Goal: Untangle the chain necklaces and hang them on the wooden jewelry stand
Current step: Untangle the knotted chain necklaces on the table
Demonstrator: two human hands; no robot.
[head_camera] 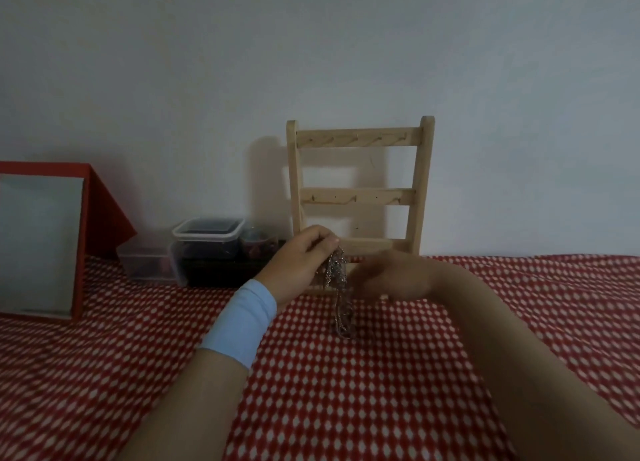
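Left hand (301,258) pinched tangled chains (343,322); right hand (391,277) blurred, grip unclear.
Metal clump dangled over dotted cloth (346,391), partly hiding slatted wooden stand (424,183) base.

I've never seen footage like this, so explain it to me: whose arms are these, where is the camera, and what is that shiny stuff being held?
No machine here: a person wears one camera on the head, looking forward and down, so these are their own arms. The left hand, with a light blue wristband, pinches a tangled bunch of chain necklaces dangling over the red-and-white cloth. The right hand is at the chains but blurred, so its grip is unclear. Behind is a wooden jewelry stand, pegs bare. Left of it sit clear plastic containers.
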